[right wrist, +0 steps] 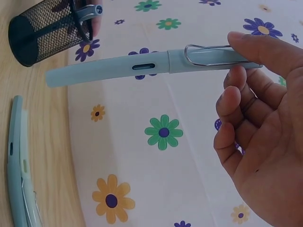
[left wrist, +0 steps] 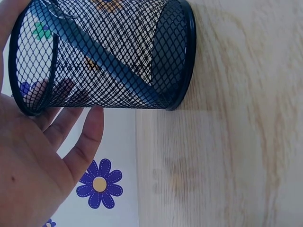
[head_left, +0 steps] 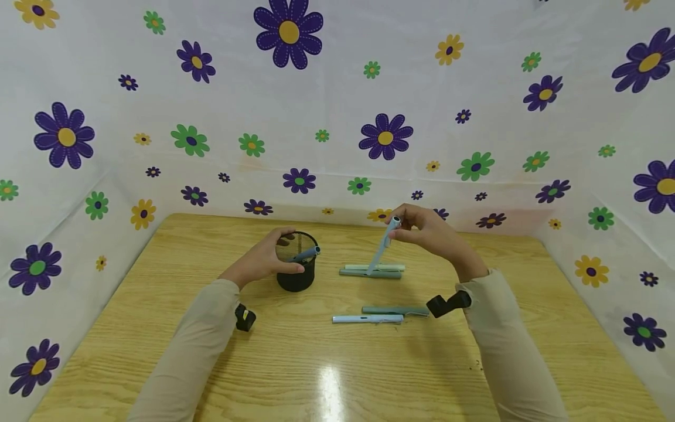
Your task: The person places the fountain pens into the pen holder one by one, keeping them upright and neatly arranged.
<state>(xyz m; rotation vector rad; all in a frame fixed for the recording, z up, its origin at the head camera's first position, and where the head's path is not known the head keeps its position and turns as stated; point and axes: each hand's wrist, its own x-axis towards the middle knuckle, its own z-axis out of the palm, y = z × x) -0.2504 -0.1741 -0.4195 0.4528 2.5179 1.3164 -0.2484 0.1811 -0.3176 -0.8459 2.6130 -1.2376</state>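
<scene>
My left hand [head_left: 266, 258] holds a black mesh pen cup [head_left: 296, 281] round its side, near the rim. The cup stands upright on the table, and one blue-grey pen [head_left: 304, 255] leans inside it; the left wrist view shows that pen [left wrist: 109, 61] slanting down to the base. Over the table, right of the cup, my right hand [head_left: 428, 233] pinches a light blue fountain pen [right wrist: 109, 71] at its clip end between thumb and fingers. That pen tilts, lower end toward the table. Beneath it lie a pale green pen [head_left: 392, 267] and a grey-green pen [head_left: 387, 275], side by side.
Closer to me on the wooden table [head_left: 285, 369] lie a dark green pen [head_left: 387, 310] and a pale blue pen [head_left: 353, 319], almost parallel. A white flowered cloth [head_left: 327, 94] hangs along the back and both sides. Each wrist wears a black camera mount [head_left: 448, 303].
</scene>
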